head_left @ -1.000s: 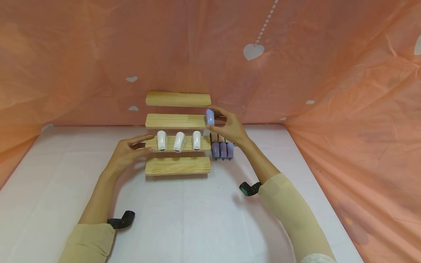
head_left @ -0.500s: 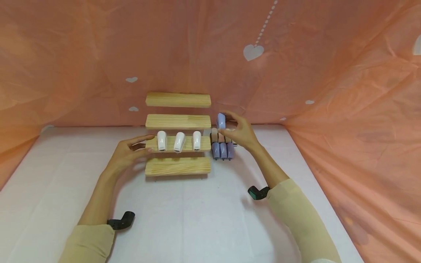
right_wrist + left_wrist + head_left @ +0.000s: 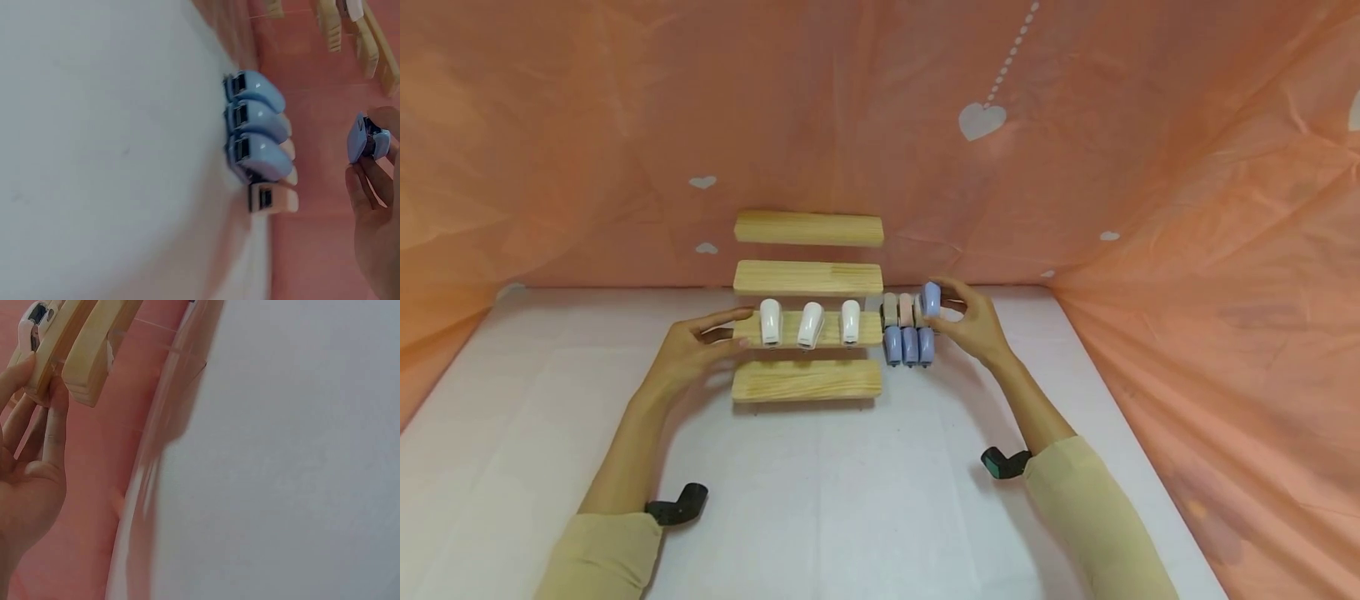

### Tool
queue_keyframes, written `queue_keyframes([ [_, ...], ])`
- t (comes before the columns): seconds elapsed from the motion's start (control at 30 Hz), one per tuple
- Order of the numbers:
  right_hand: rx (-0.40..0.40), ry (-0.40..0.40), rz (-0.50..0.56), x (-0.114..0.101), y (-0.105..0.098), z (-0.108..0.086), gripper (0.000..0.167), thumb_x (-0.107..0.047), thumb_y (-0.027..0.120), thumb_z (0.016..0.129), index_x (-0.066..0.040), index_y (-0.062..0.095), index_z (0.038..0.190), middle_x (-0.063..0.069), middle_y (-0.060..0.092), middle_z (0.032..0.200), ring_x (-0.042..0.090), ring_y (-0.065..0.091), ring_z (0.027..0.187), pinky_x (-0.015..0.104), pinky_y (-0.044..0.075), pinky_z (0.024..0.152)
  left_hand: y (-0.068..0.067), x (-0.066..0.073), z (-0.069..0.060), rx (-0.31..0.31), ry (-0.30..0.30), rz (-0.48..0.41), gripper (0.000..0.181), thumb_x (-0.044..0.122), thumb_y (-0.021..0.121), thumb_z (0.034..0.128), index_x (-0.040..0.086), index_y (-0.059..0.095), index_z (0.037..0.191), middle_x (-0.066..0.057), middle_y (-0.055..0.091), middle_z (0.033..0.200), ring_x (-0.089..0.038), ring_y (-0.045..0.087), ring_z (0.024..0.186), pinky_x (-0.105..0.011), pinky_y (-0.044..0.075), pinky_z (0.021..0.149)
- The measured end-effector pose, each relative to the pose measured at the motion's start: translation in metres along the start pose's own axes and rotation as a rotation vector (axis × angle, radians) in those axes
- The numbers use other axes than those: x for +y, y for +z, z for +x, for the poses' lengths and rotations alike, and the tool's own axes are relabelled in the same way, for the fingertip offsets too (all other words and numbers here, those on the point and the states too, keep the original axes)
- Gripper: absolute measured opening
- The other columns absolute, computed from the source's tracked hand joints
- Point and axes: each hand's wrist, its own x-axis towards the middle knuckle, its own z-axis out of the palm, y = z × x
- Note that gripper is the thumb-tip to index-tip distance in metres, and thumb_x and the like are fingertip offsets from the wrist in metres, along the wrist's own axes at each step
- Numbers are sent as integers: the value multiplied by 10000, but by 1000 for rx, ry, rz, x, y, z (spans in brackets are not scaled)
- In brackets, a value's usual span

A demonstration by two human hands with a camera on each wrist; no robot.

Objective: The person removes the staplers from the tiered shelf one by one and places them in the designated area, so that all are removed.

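My right hand (image 3: 977,325) pinches a light blue mini stapler (image 3: 932,298) between thumb and fingers, raised above the back row of staplers on the table. In the right wrist view, that held stapler (image 3: 367,139) shows its metal inner part. At the rack, my left hand (image 3: 696,346) grips the left end of the third wooden shelf (image 3: 790,327) from the top; the left wrist view has thumb and fingers on both faces of the plank (image 3: 47,372). Three white mini staplers (image 3: 810,325) stand on this shelf, the middle one slightly tilted.
Right of the rack stand several blue staplers (image 3: 910,346) in a front row, with beige and pinkish staplers (image 3: 890,310) behind. Other bare planks are the top shelf (image 3: 808,227), second shelf (image 3: 808,277) and bottom shelf (image 3: 807,381). A pink cloth (image 3: 820,108) hangs behind the white table (image 3: 820,500).
My right hand has carried the blue stapler from the second shelf's right end rightward and down, over the back row of staplers. The left hand has kept its place.
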Motion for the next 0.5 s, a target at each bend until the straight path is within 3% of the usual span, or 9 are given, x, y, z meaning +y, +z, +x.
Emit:
queue_keyframes([
  [0.27,4,32,3,13,-6,-14,561,139,742,768,157,543,1292,347,605,1190,476,584,1124,555,453,1003,0,2,-1,7,7,29,525,253,787,876,101,629,1352,15,637,1250,-105,606,1023,-169,512,825],
  [0.5,-38,82,-9,25,-9,-24,586,151,735,777,162,511,1319,351,582,1231,486,574,1150,535,460,1004,0,2,-1,7,-1,40,528,269,793,870,122,634,1352,54,637,1247,-120,576,1052,-153,486,847],
])
